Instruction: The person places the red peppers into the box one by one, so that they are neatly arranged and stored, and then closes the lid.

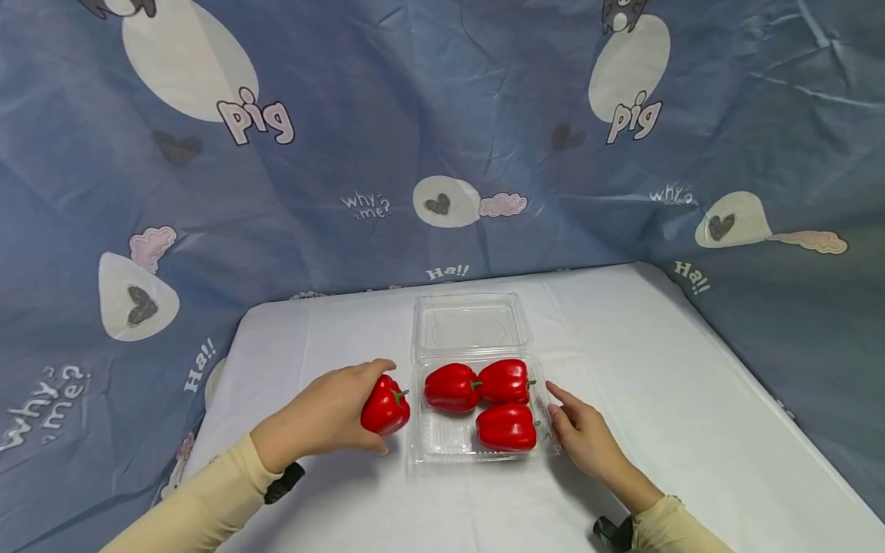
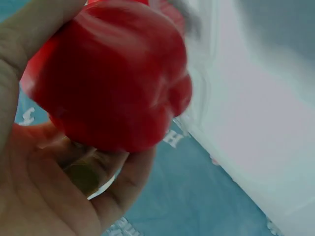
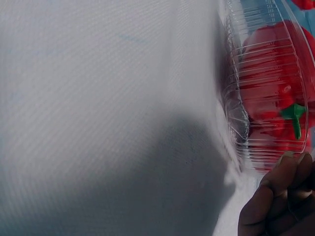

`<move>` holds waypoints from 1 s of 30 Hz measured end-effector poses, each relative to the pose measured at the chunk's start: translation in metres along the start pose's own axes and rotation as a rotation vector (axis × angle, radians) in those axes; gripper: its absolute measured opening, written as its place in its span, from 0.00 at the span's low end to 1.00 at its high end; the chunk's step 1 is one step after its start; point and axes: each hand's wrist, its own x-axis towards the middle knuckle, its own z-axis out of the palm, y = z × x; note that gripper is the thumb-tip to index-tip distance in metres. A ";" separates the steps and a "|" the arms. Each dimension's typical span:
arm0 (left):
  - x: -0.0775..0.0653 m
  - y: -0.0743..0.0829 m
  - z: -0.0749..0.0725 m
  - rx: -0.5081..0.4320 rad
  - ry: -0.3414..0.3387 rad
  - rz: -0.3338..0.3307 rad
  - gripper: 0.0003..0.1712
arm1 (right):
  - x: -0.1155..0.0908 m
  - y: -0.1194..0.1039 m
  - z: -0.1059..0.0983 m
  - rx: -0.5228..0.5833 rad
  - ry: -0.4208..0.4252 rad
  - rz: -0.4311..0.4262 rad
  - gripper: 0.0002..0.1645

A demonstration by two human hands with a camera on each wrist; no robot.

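Note:
My left hand (image 1: 339,407) grips a red bell pepper (image 1: 384,405) with a green stem, just left of a clear plastic clamshell container (image 1: 439,445). The left wrist view shows the thumb on one side of the pepper (image 2: 113,78) and fingers beneath it. In the container's base lie three more red peppers: one at back left (image 1: 451,388), one at back right (image 1: 505,381) and one at front right (image 1: 507,427). My right hand (image 1: 588,438) is at the container's right side, its fingertips at the rim; the right wrist view shows these fingers (image 3: 280,191) partly cut off.
The container's clear lid (image 1: 472,322) lies folded back behind the base. Everything stands on a table with a white cloth (image 1: 643,369). A blue printed curtain (image 1: 332,153) hangs behind the table and along its sides.

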 end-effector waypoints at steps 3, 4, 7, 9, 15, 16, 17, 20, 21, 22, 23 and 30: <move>0.007 0.008 0.002 -0.011 0.022 0.050 0.52 | 0.000 0.000 0.000 0.005 0.004 0.004 0.27; 0.010 0.010 0.002 -0.014 0.026 0.067 0.51 | 0.000 0.000 0.000 0.008 0.002 0.003 0.27; 0.016 0.017 0.004 -0.009 0.024 0.108 0.50 | 0.000 0.000 0.001 0.020 0.000 -0.009 0.27; 0.020 0.021 0.005 -0.005 0.014 0.125 0.50 | 0.000 0.000 0.001 0.023 -0.002 -0.013 0.27; 0.033 0.033 0.013 0.028 -0.016 0.166 0.51 | 0.000 0.000 0.000 0.013 0.005 0.008 0.27; 0.035 0.034 0.015 0.032 -0.021 0.173 0.51 | 0.000 0.000 0.000 0.012 0.004 0.009 0.27; 0.037 0.036 0.017 0.034 -0.025 0.182 0.51 | 0.000 0.000 0.000 0.012 0.005 0.007 0.27; 0.043 0.041 0.024 0.046 -0.036 0.211 0.52 | 0.000 0.000 -0.001 0.022 0.002 -0.001 0.27; 0.045 0.042 0.027 0.048 -0.041 0.220 0.53 | 0.000 0.000 0.000 0.026 0.001 -0.003 0.27; 0.047 0.044 0.030 0.050 -0.042 0.231 0.53 | 0.000 0.000 0.000 0.026 0.002 -0.003 0.27; 0.049 0.045 0.033 0.052 -0.043 0.243 0.53 | 0.000 0.000 0.000 0.027 0.003 -0.002 0.27; 0.058 0.053 0.052 0.086 -0.034 0.305 0.54 | 0.001 0.000 0.000 0.008 0.010 0.004 0.27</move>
